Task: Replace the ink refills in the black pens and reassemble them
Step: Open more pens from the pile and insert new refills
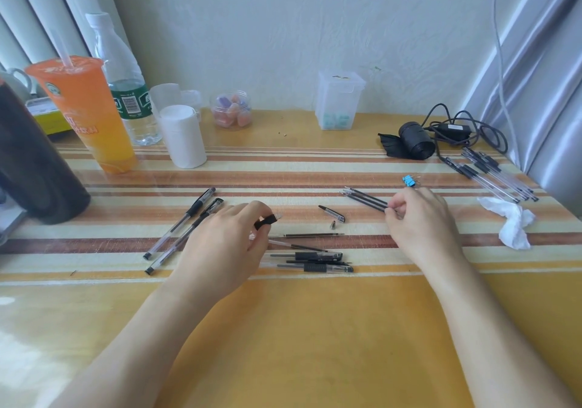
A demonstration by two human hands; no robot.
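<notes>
Left hand (225, 244) at centre-left of the frame, fingers curled, pinching a clear pen barrel with a black rubber grip (267, 221) between thumb and fingertips, the grip end poking out up and to the right. Right hand (420, 218) at centre-right, thumb and forefinger pressed together on the near ends of a small bundle of thin black ink refills (365, 200), the tips fanning toward the upper left just above the striped, glossy yellow surface (299, 329). Between the hands, a loose black-and-clear pen cap (332, 213) with a small metal tip cone (332, 225) just beside it, and below these a single thin dark refill (313, 235) lying flat. Lower, at centre, a cluster of part-dismantled black pens and refills (315, 261), lying roughly parallel and touching one another. Left of the left hand, two capped clear pens with black grips (182, 228) lying side by side on a slant. Near the right edge, a row of clear pens (494, 178), a crumpled white tissue (511, 222) and a small blue binder clip (408, 181). Along the back, an orange drink cup with a straw (85, 111), a clear water bottle with a green label (124, 80), a white roll (182, 135), a small clear jar of coloured pieces (232, 110), a translucent plastic box (338, 102) and a black roll with a coiled cable (415, 140).
</notes>
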